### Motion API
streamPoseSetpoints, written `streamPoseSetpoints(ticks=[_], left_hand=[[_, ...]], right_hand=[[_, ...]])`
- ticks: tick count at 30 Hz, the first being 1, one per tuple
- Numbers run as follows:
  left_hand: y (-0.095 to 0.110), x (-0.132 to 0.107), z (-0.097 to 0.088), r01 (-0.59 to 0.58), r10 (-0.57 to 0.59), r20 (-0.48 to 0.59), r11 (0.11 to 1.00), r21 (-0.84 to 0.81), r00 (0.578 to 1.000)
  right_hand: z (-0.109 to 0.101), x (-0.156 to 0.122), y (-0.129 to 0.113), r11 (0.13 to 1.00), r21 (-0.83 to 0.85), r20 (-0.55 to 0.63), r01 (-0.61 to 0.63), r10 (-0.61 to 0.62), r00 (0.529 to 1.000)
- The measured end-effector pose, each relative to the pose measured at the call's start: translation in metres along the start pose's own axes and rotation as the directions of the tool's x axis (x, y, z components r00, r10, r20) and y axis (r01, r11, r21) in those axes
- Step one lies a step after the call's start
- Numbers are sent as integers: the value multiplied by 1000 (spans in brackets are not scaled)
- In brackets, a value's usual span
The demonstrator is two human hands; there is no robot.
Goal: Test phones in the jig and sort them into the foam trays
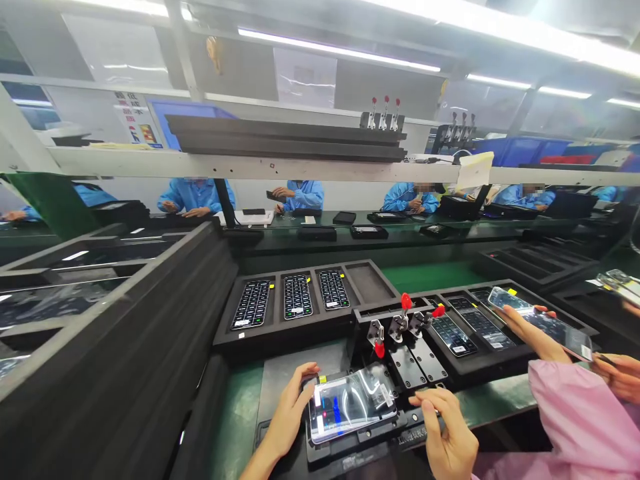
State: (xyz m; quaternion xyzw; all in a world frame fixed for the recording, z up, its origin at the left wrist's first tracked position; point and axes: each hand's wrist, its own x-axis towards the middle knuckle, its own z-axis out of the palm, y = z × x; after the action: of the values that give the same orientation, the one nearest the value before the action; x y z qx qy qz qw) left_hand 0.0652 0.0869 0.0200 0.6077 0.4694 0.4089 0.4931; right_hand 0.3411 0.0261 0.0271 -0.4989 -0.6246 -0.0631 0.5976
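Note:
A smartphone [350, 405] with a lit, glossy screen and loose-looking clear film lies on the black clamp fixture [330, 453]. My left hand [295, 407] grips its left edge, thumb near a small yellow tab. To the right of the phone, my right hand [447, 430] is closed, thumb and fingers drawn together beside the fixture's edge. What those fingers hold, if anything, I cannot make out. Behind the phone stand metal toggle clamps [400, 328] with red-tipped levers, and black pressure plates [417, 363] extend from them.
A black foam tray [357, 283] holds several phones; another foam tray [467, 360] sits to the right. A co-worker's hand [535, 333] in a pink sleeve holds a phone [545, 327] close by. Stacked black trays [150, 307] rise at left. A shelf [300, 169] crosses above.

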Motion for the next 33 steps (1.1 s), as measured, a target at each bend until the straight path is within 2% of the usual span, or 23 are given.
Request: streamPoseSetpoints(ticks=[8,15,23,33], left_hand=[[-3,-7,-1,-51,50,13,988,149,999],[-6,-8,-1,-22,22,4,988,152,1000],[-8,-6,-1,-13,14,-6,990,142,1000],[-6,-7,-1,4,-1,-28,993,114,1000]], right_hand=[[3,-16,1,994,33,-40,-100,101,994],[3,-34,4,971,-64,-42,-231,228,973],[1,-33,7,986,-97,-13,-137,137,991],[6,-31,-1,985,-85,-17,-152,151,988]])
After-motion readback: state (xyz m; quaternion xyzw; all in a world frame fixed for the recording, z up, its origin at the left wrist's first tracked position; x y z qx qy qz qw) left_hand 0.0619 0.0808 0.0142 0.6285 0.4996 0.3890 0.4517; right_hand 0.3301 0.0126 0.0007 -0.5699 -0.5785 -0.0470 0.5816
